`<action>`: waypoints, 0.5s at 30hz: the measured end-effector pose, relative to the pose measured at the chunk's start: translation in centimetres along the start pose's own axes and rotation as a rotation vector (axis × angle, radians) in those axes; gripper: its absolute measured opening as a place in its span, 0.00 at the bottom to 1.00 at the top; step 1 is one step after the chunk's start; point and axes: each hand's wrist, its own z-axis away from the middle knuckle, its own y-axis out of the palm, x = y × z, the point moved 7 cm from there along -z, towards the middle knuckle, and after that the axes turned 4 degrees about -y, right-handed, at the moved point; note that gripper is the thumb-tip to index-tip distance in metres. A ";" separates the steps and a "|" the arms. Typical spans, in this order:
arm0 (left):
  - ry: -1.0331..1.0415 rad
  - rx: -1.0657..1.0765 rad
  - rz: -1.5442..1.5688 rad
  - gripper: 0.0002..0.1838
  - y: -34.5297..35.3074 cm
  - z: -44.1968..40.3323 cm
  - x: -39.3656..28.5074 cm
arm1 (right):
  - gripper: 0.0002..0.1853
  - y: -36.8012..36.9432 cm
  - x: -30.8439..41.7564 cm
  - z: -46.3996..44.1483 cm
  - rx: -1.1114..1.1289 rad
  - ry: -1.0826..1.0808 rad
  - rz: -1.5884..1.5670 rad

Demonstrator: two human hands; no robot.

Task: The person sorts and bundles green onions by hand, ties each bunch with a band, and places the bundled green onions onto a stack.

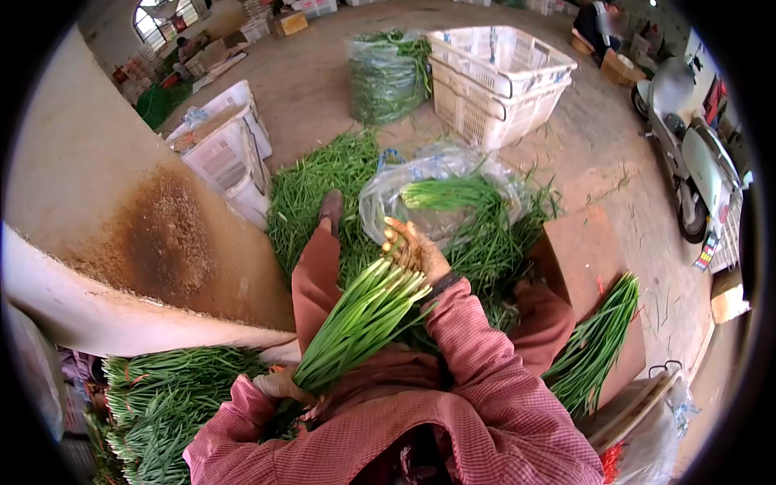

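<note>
A bunch of green chives [347, 323] lies slanted across my lap, its pale stem ends pointing up and away from me. My left hand [283, 386] is wrapped round the leafy lower part of it. At the pale ends is my right hand [420, 249], fingers stretched and spread, close against the stems; whether it touches them I cannot tell. Beyond it, more chives [453, 192] rest on a clear plastic sheet [384, 198] on the floor. Loose chives [315, 178] cover the ground around my feet.
Tied chive bundles [174, 404] are stacked at my left, below a stained wall [162, 234]. Another bunch [598, 339] lies on a brown board [586, 242] at right. White crates [501, 81], a filled plastic bag [388, 81] and a parked scooter [695, 162] stand farther off. A person [596, 28] sits at the back.
</note>
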 end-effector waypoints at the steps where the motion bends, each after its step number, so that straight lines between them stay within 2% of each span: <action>1: -0.037 -0.037 -0.310 0.20 0.3 0.1 1.1 | 0.23 -2.5 -1.2 -0.6 0.022 0.054 0.088; 2: -0.064 -0.027 -0.300 0.20 1.3 0.4 2.6 | 0.18 -3.9 -1.4 0.2 -0.137 0.080 0.001; 3: -0.063 -0.140 -0.003 0.20 1.6 0.9 4.1 | 0.13 -4.5 -1.6 1.2 -0.293 0.109 -0.080; 4: -0.058 -0.261 0.291 0.21 1.7 1.4 5.3 | 0.11 -4.3 0.1 2.4 -0.543 0.027 0.010; 5: -0.075 -0.266 0.299 0.21 2.2 1.7 5.7 | 0.10 -5.5 1.8 2.8 -0.640 -0.055 0.056; 6: -0.096 -0.336 0.374 0.22 2.2 2.0 6.2 | 0.09 -6.3 3.7 3.1 -0.610 -0.141 0.120; 8: -0.085 -0.444 0.457 0.23 2.2 2.5 7.4 | 0.10 -6.8 7.1 4.2 -0.525 -0.379 0.488; 9: -0.091 -0.452 0.460 0.23 2.3 2.6 7.7 | 0.10 -6.0 7.4 4.4 -0.350 -0.414 0.631; 11: 0.024 -0.583 0.416 0.23 2.1 2.5 6.7 | 0.09 -1.5 4.9 6.0 -0.094 -0.423 0.849; 13: 0.052 -0.634 0.386 0.22 2.2 2.2 6.2 | 0.09 -0.6 -0.5 6.8 0.013 0.011 0.717; 15: 0.125 -0.712 0.299 0.22 1.7 2.1 6.1 | 0.09 1.0 -3.9 7.3 0.021 0.172 0.882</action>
